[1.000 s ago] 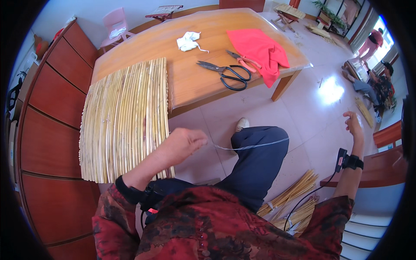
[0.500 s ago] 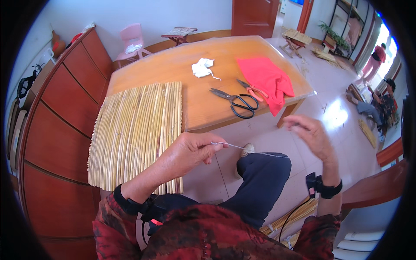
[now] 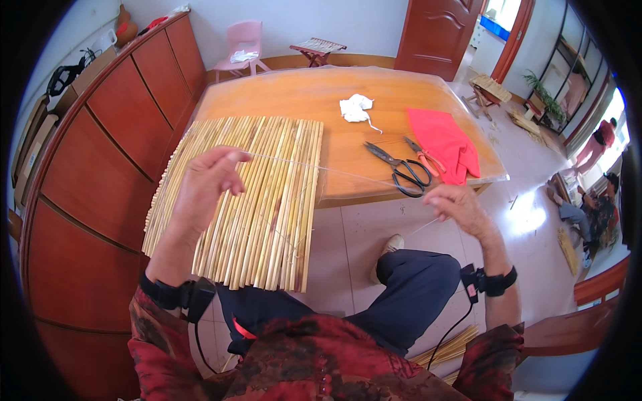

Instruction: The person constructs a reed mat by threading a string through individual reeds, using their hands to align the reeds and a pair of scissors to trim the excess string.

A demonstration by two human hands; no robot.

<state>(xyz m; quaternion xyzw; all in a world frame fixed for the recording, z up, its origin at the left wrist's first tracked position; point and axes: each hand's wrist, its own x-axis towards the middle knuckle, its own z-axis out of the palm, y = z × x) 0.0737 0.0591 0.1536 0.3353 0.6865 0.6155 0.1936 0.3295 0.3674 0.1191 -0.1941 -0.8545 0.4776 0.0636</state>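
Observation:
A thin pale string (image 3: 354, 175) runs stretched between my two hands. My left hand (image 3: 208, 175) pinches one end of it above a mat of straw-coloured reed stalks (image 3: 261, 227). The mat lies on the left of the wooden table and overhangs its near edge. Off the table's front edge, my right hand (image 3: 461, 208) grips the string between closed fingers, and a loose tail hangs below it. Near that hand lie black-handled scissors (image 3: 404, 172) and pliers with red handles (image 3: 424, 158).
A red cloth (image 3: 445, 140) and a crumpled white cloth (image 3: 356, 108) lie on the wooden table (image 3: 287, 90). Reddish cabinets (image 3: 90, 194) line the left. Bundled stalks (image 3: 448, 351) rest on the floor by my right side. Two people are at the far right.
My left hand has moved up and left over the mat. The right hand, open before, has closed on the string, which is now drawn out longer. The view has shifted.

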